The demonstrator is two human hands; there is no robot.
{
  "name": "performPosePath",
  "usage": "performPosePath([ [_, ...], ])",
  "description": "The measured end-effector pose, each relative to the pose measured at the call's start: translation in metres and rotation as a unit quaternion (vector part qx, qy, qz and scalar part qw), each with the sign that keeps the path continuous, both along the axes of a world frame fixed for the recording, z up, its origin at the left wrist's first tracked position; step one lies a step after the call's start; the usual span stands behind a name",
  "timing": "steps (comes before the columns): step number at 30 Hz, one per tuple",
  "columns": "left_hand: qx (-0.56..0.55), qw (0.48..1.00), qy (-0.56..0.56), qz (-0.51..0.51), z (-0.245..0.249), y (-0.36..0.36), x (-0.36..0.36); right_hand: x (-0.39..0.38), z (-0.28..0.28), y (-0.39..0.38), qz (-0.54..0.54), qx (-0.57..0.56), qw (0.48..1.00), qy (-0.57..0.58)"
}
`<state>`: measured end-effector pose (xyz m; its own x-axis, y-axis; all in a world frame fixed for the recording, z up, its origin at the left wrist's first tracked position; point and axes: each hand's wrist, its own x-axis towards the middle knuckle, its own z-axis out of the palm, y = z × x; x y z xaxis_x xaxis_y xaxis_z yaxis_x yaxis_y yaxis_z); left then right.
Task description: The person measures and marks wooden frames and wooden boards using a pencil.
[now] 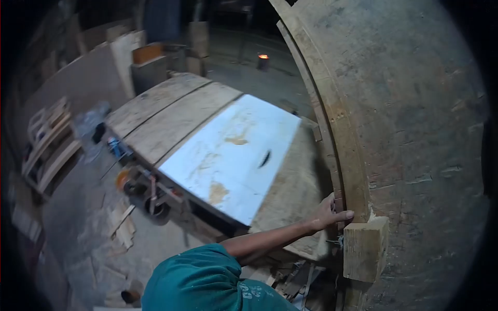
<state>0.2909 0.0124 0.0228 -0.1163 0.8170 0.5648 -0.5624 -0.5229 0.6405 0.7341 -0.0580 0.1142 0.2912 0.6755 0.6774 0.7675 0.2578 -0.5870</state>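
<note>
My left hand (332, 214) reaches out from a green sleeve (194, 277) to the edge of the wooden workbench (425, 129) on the right. Its thumb lies over the edge strip (340, 171), and the fingers curl down the outer side, partly hidden. Close to the thumb, a squared wood block (364, 250) sits on the bench at its edge. My right hand is out of view.
Left of the bench stands a table saw with a white top (228, 155) and a dark blade (265, 158) protruding. A motor (136, 185) hangs at its side. Wood scraps (123, 228) litter the floor. Something glows orange (263, 56) at the back.
</note>
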Motion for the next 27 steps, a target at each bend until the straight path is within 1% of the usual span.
performPosePath([
  [1,0.031,0.998,-0.025,0.051,0.007,-0.016,-0.008,-0.003,0.008,0.011,0.030,0.002,1.000,0.002],
  [3,-0.040,0.996,0.005,0.083,0.027,-0.076,-0.026,0.001,0.028,0.026,0.080,0.003,0.997,0.017],
  [4,-0.123,0.988,0.031,0.091,0.027,-0.053,0.018,0.034,0.029,0.075,0.094,-0.041,0.994,0.029],
  [5,-0.100,0.982,0.030,0.158,0.017,-0.043,0.033,0.045,0.034,0.096,0.113,-0.056,0.991,0.040],
  [8,-0.269,0.925,0.125,0.237,0.053,-0.119,0.025,0.053,0.048,0.124,0.169,-0.070,0.979,0.091],
  [9,-0.335,0.884,0.144,0.292,0.042,-0.125,0.026,0.054,0.049,0.132,0.186,-0.080,0.973,0.114],
  [10,-0.235,0.910,0.087,0.330,0.049,-0.135,0.035,0.055,0.050,0.143,0.200,-0.090,0.966,0.137],
  [11,-0.269,0.902,0.085,0.326,0.070,-0.149,0.028,0.045,0.070,0.148,0.213,-0.096,0.962,0.141],
  [12,-0.305,0.889,0.093,0.329,0.084,-0.178,0.023,0.038,0.066,0.157,0.231,-0.107,0.953,0.162],
  [14,-0.324,0.856,0.066,0.397,0.088,-0.210,0.020,0.027,0.055,0.168,0.259,-0.143,0.934,0.198],
  [15,-0.373,0.837,0.079,0.393,0.091,-0.232,0.013,0.021,0.046,0.170,0.272,-0.170,0.922,0.218],
  [16,-0.362,0.845,0.025,0.394,0.101,-0.249,0.015,0.015,0.036,0.171,0.281,-0.199,0.908,0.238],
  [17,-0.362,0.841,0.033,0.401,0.100,-0.265,0.010,0.006,0.029,0.173,0.288,-0.225,0.893,0.261],
  [19,-0.383,0.831,-0.002,0.403,0.108,-0.280,0.006,-0.008,0.027,0.189,0.300,-0.274,0.867,0.289],
  [20,-0.396,0.818,-0.015,0.416,0.119,-0.289,0.009,-0.018,0.026,0.197,0.302,-0.298,0.854,0.302],
  [21,-0.409,0.804,-0.028,0.430,0.092,-0.296,0.003,-0.047,0.013,0.202,0.315,-0.309,0.846,0.300],
  [23,-0.414,0.780,-0.044,0.467,0.049,-0.340,-0.041,-0.104,-0.026,0.188,0.330,-0.321,0.830,0.316],
  [24,-0.435,0.764,-0.087,0.468,0.066,-0.359,-0.036,-0.118,-0.044,0.188,0.324,-0.334,0.828,0.314],
  [25,-0.455,0.753,-0.100,0.464,0.069,-0.371,-0.044,-0.132,-0.057,0.188,0.307,-0.350,0.832,0.301],
  [27,-0.486,0.731,-0.137,0.458,0.055,-0.390,-0.052,-0.150,-0.089,0.185,0.262,-0.377,0.854,0.245],
])
